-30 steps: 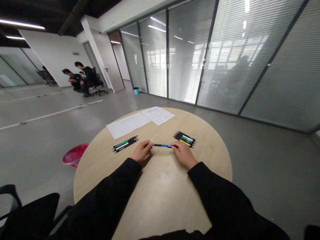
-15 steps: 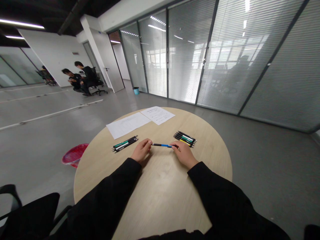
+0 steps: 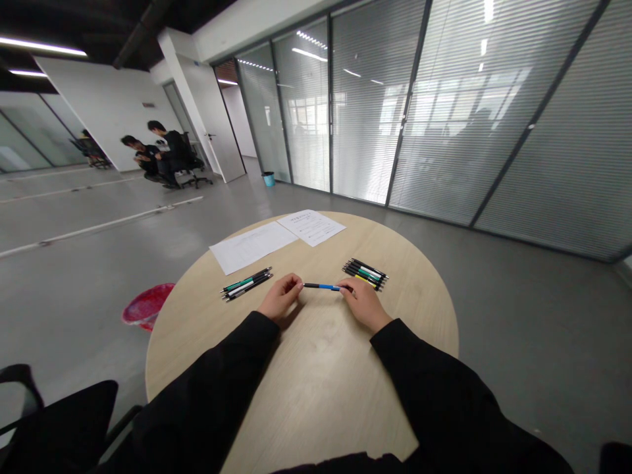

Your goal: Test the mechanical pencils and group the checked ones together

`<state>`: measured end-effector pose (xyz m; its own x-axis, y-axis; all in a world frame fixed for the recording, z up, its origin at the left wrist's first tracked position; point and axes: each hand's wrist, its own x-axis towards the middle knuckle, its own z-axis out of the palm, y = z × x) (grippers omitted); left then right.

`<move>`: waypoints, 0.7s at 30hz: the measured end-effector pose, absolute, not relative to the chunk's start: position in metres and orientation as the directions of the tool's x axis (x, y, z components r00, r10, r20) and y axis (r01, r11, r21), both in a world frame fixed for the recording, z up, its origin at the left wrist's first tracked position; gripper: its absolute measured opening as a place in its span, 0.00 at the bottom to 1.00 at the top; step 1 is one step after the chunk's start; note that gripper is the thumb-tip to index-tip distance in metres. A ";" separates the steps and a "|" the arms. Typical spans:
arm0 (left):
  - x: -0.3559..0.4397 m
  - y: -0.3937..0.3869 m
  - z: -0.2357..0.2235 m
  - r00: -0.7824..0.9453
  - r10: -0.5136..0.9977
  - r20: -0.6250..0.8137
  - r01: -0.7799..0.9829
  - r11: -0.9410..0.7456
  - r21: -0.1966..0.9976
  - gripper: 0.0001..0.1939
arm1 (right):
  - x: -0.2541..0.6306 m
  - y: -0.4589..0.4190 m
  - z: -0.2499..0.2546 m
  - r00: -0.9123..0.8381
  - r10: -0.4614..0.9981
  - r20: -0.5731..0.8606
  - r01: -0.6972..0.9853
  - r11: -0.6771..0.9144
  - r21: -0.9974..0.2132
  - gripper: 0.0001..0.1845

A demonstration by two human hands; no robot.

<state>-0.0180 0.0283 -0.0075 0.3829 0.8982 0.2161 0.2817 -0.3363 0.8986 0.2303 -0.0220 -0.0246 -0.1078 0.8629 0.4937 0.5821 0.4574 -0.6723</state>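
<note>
A blue-and-black pen (image 3: 326, 286) lies level between my two hands, over the middle of the round table. My left hand (image 3: 282, 299) pinches its black end, thumb and fingertips closed at the tip. At the other end, my right hand (image 3: 363, 303) has its fingers closed round the blue part, hiding that end. Left of my left hand is a small group of pens (image 3: 247, 284) in black, green and white. Just beyond my right hand lies another row of several pens (image 3: 366, 271), black with green, white and yellow parts.
Two printed paper sheets (image 3: 254, 246) lie along the far left of the wooden table (image 3: 320, 382). On the floor to the left stands a red bin (image 3: 148, 306). A black chair (image 3: 64, 421) is close by at lower left. Two people sit in the background.
My left fingers have shifted slightly right along the pen's end, and a little less of its tip shows. The right hand and the pen groups look unmoved.
</note>
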 end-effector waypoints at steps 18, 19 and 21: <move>-0.018 0.024 -0.003 0.336 0.934 0.122 0.424 -0.265 0.866 0.27 | 0.229 -0.021 -0.026 -0.117 0.860 0.497 0.570 0.468 -0.676 0.09; -0.018 0.024 -0.003 0.346 0.929 0.132 0.429 -0.281 0.859 0.27 | 0.229 -0.021 -0.026 -0.114 0.861 0.496 0.570 0.466 -0.677 0.09; -0.018 0.024 -0.003 0.358 0.920 0.157 0.426 -0.311 0.849 0.25 | 0.229 -0.020 -0.027 -0.107 0.862 0.495 0.574 0.460 -0.678 0.08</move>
